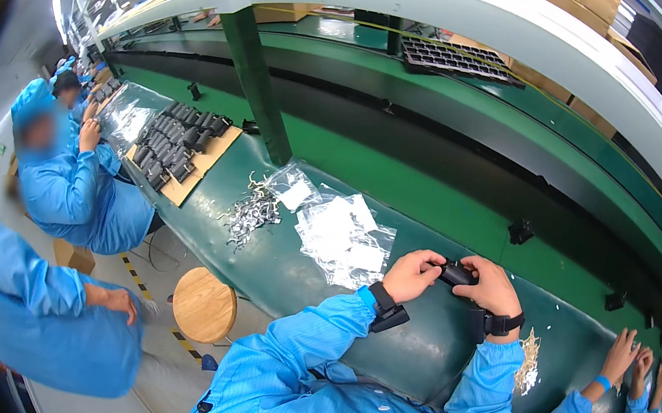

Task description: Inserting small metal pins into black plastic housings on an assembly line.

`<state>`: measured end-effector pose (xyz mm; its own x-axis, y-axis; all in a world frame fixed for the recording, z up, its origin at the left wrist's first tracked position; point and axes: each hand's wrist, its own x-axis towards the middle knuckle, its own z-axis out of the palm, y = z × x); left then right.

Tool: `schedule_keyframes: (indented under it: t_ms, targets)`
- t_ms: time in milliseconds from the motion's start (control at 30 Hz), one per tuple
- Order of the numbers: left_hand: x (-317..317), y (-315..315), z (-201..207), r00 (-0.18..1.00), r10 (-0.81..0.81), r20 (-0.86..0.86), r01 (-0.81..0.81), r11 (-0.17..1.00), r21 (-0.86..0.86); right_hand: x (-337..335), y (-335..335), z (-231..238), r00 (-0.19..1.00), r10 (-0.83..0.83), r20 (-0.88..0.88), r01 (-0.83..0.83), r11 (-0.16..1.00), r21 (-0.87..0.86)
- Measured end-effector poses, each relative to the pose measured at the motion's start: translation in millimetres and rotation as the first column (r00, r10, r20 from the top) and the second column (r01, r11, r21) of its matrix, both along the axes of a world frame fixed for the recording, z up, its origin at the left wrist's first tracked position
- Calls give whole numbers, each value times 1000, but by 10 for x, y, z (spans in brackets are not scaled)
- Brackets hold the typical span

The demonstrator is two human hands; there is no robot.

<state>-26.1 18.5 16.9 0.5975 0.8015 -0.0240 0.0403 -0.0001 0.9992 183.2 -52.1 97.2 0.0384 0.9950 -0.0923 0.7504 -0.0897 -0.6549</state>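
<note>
Both hands meet over the green tabletop (pixel 429 344), toward its far edge, around one black part (pixel 459 275), a short, rounded casing. Right hand (pixel 494 289) grasps it from the right, thumb on the near side, fingers curled over. Left hand (pixel 411 277) closes on the left end with the fingertips. Neither is free. What the left fingertips work at is too small to tell; likely some fine fitting or check at that end.

Handling, as I judge it: let the right hand carry the weight and keep the casing still, so the left need only make small, precise moves. Smooth shell, probably apt to roll; firm pinch, no crushing. Stay low over the table, clear of the edge, so a slip lands softly.

Surroundings: clear plastic bags (pixel 344 238) with white contents lie just beyond the left forearm; keep that sleeve from dragging them. Heap of small metallic pieces (pixel 253 214) farther left. Pale scraps (pixel 529 364) beside the right forearm, easily swept about; lift the wrist when turning. Similar black parts (pixel 176 139) sit in rows on cardboard (pixel 208 162), well apart.
</note>
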Motion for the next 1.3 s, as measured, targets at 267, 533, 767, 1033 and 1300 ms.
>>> schedule_keyframes:
  t_ms: [267,533,767,1033,1300]
  targets:
    - [48,18,34,1000,23,-14,-21,995,95,142,25,-88,994,-54,-98,44,994,-99]
    - [115,28,-222,997,51,51,-57,990,131,246,122,-262,965,-149,-216,164,985,55]
    - [112,22,-147,999,38,10,-39,987,157,200,615,-396,935,-187,-302,227,968,103]
    - [86,53,-123,1000,23,-1,-23,985,172,264,1340,-703,882,-213,-421,328,919,221]
    - [86,55,-151,1000,4,-12,-2,992,129,274,1516,-967,914,-382,-137,404,821,404]
